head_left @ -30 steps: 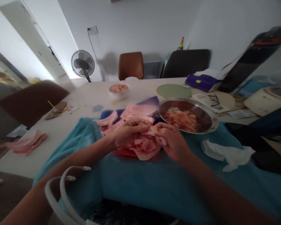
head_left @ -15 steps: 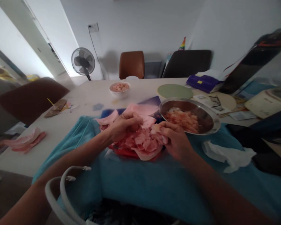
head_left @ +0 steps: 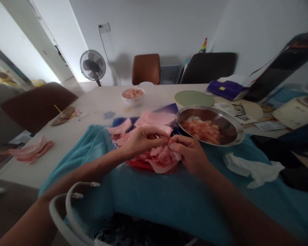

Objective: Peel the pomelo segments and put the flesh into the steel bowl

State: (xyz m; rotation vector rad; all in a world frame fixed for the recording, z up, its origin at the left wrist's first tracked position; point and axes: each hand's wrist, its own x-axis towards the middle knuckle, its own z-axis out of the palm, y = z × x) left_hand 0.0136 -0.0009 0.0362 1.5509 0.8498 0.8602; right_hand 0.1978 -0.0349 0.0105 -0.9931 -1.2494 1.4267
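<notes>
My left hand (head_left: 150,140) and my right hand (head_left: 191,152) meet over a heap of pink peel and membrane (head_left: 160,159) that looks like red pomelo. Both are closed, fingertips pinching a small pink piece, apparently pomelo, mostly hidden by the fingers. Broad pale-pink slabs of peel (head_left: 156,118) lie behind the hands. Under the heap shows something red (head_left: 140,166). Just beyond my right hand, a steel bowl (head_left: 229,128) holds orange-pink pomelo flesh (head_left: 204,130).
A teal cloth (head_left: 154,194) covers the near edge. Farther back stand a white bowl (head_left: 133,100) of similar flesh and a round green-topped thing (head_left: 193,99). A crumpled white tissue (head_left: 254,169) lies right, near a dark flat object (head_left: 297,171). More peel (head_left: 32,150) appears at left, beside a blurred hand.
My hands have come together; the left moved right toward the right hand. The pale piece seen in my right fingers is now mostly covered. The view has shifted slightly.
</notes>
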